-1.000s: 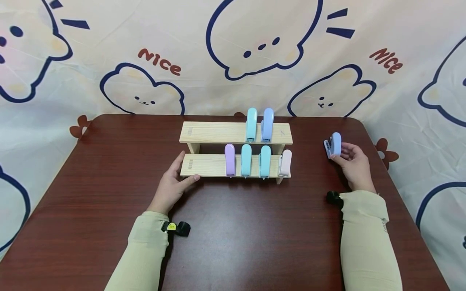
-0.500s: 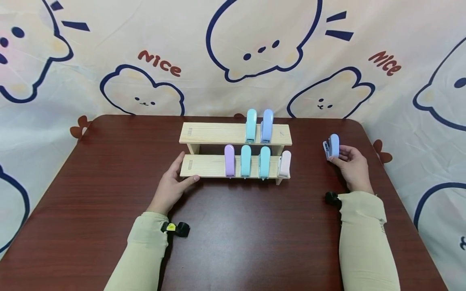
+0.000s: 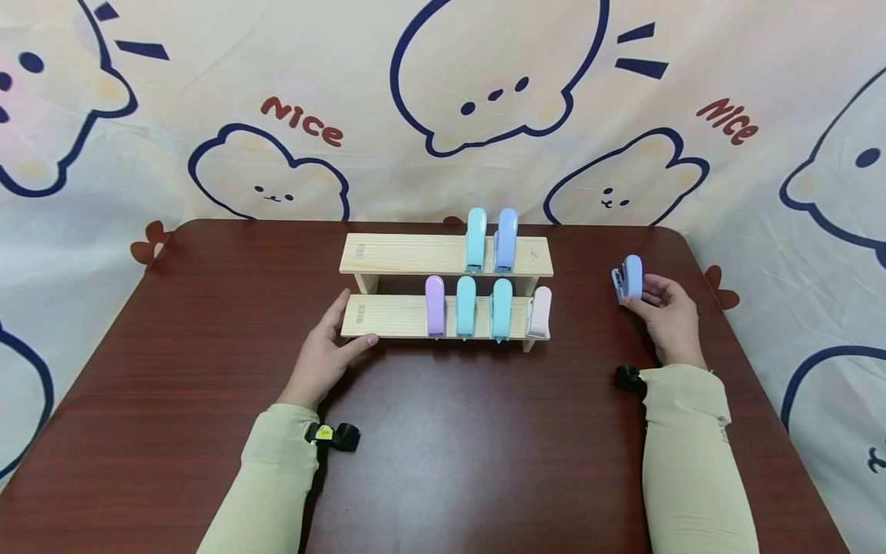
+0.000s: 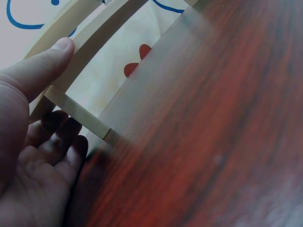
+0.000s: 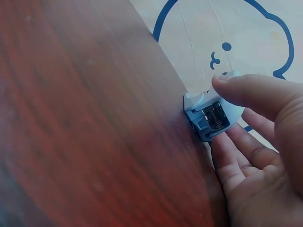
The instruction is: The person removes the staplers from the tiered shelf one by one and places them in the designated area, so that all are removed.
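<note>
Hardly anything has moved since the earlier head views: the scene sits slightly further left in the picture, while both hands keep their grips. The right hand (image 3: 674,323) pinches a light blue stapler (image 3: 631,277) between thumb and fingers, at the right of the table (image 3: 484,462), well apart from the wooden rack (image 3: 388,315). The right wrist view shows the stapler's open side with dark metal inside; whether its base touches the tabletop I cannot tell. The left hand (image 3: 321,358) grips the rack's left end, thumb over the front edge of the lower shelf; in the left wrist view its other fingers lie bent beside the end leg (image 4: 80,113). Along the lower shelf, left to right, sit a purple stapler (image 3: 434,306), two turquoise staplers (image 3: 466,306) and a pale stapler (image 3: 540,312), this last leaning a little at the right end. On the upper shelf (image 3: 408,254), a turquoise one (image 3: 475,240) sits just beside a second blue stapler (image 3: 506,240), both right of the middle. Pale green sleeves (image 3: 692,454) cover the forearms, with a black device (image 3: 346,437) at each wrist. Behind the table hangs a pale cloth (image 3: 394,185) printed with blue-outlined animals, brown flowers and the word "Nice".
</note>
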Available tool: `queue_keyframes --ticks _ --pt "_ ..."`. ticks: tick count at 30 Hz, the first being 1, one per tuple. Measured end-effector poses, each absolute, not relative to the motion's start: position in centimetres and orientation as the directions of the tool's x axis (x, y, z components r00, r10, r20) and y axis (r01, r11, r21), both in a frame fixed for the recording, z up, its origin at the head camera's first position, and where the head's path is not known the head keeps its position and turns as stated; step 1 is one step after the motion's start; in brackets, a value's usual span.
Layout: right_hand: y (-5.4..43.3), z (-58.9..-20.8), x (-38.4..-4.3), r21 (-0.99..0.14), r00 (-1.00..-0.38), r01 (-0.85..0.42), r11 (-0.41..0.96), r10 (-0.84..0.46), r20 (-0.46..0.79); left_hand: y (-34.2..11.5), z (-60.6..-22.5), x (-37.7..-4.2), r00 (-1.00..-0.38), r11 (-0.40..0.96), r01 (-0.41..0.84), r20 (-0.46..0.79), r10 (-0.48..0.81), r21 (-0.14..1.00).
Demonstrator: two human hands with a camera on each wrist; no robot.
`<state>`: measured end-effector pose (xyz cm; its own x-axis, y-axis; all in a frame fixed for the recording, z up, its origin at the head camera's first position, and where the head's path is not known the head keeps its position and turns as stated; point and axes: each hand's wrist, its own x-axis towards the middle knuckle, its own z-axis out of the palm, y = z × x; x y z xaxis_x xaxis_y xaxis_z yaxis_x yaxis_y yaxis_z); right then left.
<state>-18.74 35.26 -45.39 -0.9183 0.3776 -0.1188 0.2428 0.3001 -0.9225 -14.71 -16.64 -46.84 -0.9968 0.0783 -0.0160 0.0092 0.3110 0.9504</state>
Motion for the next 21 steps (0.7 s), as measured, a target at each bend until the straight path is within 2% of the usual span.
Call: queue_keyframes --ticks 7,10,14,21 --pt "35.04 -45.31 -18.57 -0.93 -0.896 0.249 0.272 0.428 -0.115 -16.65 -46.82 -14.76 -0.996 0.316 0.007 -0.02 0.083 0.949" --pt "34.91 -45.25 -18.52 -0.95 -0.885 0.229 0.213 0.451 -0.113 -16.68 -46.74 -14.72 -0.996 0.315 0.004 -0.023 0.083 0.949" --pt "34.76 -45.22 -18.35 -0.978 -0.87 0.179 0.11 0.482 -0.105 -16.72 -46.73 -14.69 -0.996 0.316 0.002 -0.025 0.082 0.949" --pt "34.45 -44.64 -17.83 -0.992 -0.845 0.087 0.096 0.534 -0.023 -16.7 -46.81 -14.7 -0.996 0.319 0.004 -0.026 0.088 0.948"
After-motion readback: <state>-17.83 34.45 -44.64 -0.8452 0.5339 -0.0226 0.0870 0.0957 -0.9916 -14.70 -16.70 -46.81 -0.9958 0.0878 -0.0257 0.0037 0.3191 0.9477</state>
